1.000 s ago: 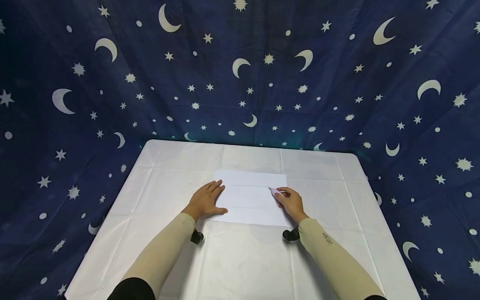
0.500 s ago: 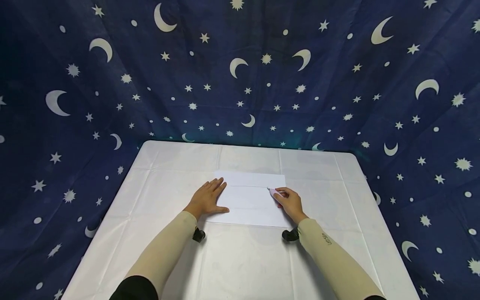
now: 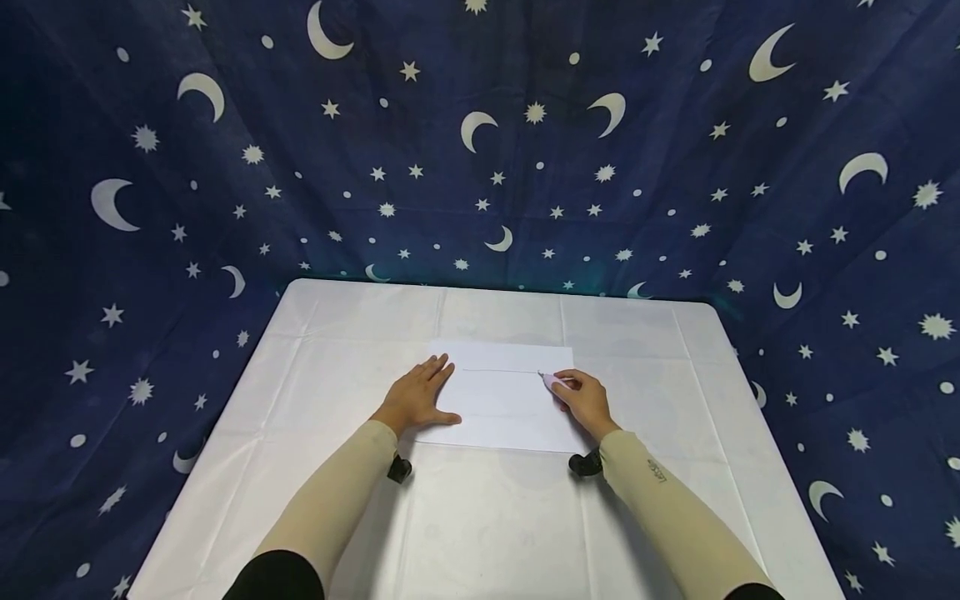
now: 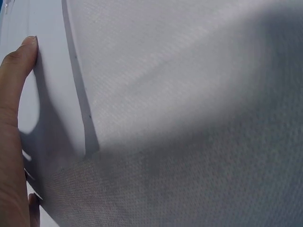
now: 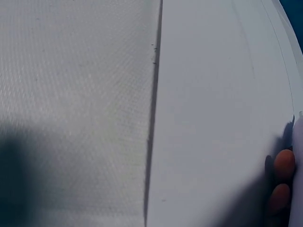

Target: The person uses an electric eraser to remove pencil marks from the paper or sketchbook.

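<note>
A white sheet of paper [image 3: 498,396] lies on the white-covered table, with a thin dark line [image 3: 495,371] drawn across its upper part and a fainter mark lower down. My left hand [image 3: 416,397] rests on the paper's left side, fingers and thumb spread; the left wrist view catches its thumb [image 4: 21,64] over the sheet near the front edge. At the right side, my right hand [image 3: 588,404] pinches a thick lavender pen [image 3: 553,382], its tip at the right end of the line. In the right wrist view the pen [image 5: 298,165] shows at the edge beside two fingertips.
The creased white tablecloth [image 3: 495,525] surrounds the paper. Behind and beside the table hangs a dark blue curtain [image 3: 420,233] with moons and stars. Black wrist cameras [image 3: 400,469] sit below both hands, and the forearms wear beige sleeves [image 3: 330,492].
My left hand has slid slightly to the right over the paper. The right hand and pen stay nearly in place at the line's right end. The head view shifts a little.
</note>
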Tool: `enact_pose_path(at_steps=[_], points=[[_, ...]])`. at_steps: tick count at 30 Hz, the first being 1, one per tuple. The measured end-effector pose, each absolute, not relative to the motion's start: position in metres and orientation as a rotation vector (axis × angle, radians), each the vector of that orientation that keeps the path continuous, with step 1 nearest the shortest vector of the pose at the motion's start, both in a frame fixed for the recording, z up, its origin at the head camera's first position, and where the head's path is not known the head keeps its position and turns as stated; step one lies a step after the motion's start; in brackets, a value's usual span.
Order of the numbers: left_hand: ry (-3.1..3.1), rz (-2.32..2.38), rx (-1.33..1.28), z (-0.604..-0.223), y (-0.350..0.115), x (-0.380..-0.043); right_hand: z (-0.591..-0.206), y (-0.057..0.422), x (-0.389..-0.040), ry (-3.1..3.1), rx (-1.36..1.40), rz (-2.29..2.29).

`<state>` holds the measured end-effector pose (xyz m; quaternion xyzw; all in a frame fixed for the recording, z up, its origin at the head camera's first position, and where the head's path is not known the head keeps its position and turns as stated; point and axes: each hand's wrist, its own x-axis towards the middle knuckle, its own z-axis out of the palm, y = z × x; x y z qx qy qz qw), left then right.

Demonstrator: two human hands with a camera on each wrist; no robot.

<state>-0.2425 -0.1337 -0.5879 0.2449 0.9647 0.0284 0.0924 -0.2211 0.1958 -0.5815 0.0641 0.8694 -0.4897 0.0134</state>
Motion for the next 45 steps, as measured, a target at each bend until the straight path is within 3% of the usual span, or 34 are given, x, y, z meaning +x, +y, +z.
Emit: enact_pose_path(at_steps=[45], points=[[2.800,0.166,0.619,-0.582,-0.131,-0.244,-0.569,0.192,-0.228,2.723,0.224,-1.361]])
